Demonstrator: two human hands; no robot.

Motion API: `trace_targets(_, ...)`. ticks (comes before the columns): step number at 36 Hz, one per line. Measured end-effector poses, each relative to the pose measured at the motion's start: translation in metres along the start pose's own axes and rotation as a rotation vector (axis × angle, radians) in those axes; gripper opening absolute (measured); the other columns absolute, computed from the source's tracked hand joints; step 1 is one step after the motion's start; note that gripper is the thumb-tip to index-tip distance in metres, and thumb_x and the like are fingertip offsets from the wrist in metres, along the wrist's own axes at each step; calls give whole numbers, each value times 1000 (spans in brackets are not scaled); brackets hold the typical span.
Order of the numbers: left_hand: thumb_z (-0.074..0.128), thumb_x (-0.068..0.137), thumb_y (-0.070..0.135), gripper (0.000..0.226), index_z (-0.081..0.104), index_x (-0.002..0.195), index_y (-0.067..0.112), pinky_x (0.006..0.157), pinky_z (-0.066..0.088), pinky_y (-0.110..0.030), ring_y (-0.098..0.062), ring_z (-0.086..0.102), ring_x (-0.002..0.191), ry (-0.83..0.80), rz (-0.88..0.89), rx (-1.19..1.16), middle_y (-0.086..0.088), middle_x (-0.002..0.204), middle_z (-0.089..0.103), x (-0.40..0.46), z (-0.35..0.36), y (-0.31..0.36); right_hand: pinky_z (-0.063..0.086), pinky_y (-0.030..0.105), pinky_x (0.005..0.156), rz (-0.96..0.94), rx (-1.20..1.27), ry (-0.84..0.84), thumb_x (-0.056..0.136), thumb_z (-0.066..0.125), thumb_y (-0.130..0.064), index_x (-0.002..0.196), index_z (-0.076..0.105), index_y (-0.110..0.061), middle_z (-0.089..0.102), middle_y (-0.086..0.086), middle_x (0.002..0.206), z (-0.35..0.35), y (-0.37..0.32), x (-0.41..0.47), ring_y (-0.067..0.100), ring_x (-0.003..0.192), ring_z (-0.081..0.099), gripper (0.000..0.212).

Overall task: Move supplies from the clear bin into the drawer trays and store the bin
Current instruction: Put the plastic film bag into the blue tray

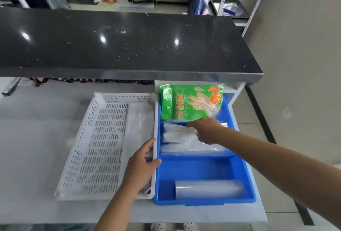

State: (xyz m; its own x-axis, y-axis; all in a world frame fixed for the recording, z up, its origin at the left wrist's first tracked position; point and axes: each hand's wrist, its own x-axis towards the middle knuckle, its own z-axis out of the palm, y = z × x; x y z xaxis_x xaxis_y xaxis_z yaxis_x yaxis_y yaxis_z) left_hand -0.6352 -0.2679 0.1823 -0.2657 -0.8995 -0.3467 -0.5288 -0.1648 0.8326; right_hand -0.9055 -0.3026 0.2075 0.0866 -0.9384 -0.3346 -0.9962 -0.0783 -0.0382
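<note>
Head view of an open drawer below a black tabletop (pixel 129 42). A blue tray (pixel 203 168) with three compartments lies at the drawer's right edge; a white perforated tray (pixel 103 144) lies just beside it on the left. Far compartment: green glove packets (pixel 191 101), their upper ends partly under the tabletop's front edge. Middle compartment: clear plastic bags (pixel 184 138), their outlines hard to separate. Near compartment: a clear roll (pixel 208 189) lying on its side. The right hand (pixel 206 131) reaches into the middle compartment, fingers curled down on the bags; its fingertips are hidden, so a firm grasp cannot be confirmed. The left hand (pixel 142 166) grips the white tray's right rim, thumb over the edge beside the blue tray. A thin clear sheet (pixel 140 120) in the white tray's far right corner is barely distinguishable.
</note>
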Motion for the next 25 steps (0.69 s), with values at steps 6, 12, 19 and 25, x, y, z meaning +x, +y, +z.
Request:
trace_targets(6, 74, 86, 21, 62, 46, 121, 64, 74, 46, -7, 17, 60, 89, 98, -20, 20, 27, 110, 58, -6, 8, 2, 47, 43, 92, 5, 81, 421, 88, 55, -5, 131, 58, -20, 67, 7, 123, 10, 18, -15, 31, 112, 59, 46)
trace_targets(12, 74, 86, 15, 61, 52, 133, 46, 92, 51, -31, -4, 64, 101, 156, -67, 42, 1, 118, 65, -7, 15, 1, 24, 48, 117, 67, 233, 300, 97, 45, -23, 150, 36, -19, 37, 7, 158, 44, 22, -46, 30, 147, 29, 53)
trace_targets(19, 71, 87, 11, 62, 52, 139, 39, 95, 53, -44, -16, 65, 105, 161, -109, 37, -5, 118, 66, -8, 18, 6, 3, 48, 123, 82, 282, 168, 103, 26, -44, 158, 5, -27, 2, -2, 167, 55, 29, -54, 24, 153, -5, 61)
trace_targets(25, 71, 87, 10, 61, 54, 139, 38, 97, 52, -47, -17, 65, 108, 180, -135, -3, -8, 120, 68, -10, 20, 9, -1, 57, 121, 78, 344, 145, 100, 28, -54, 157, 6, -31, 2, -5, 167, 55, 34, -53, 22, 153, -8, 66)
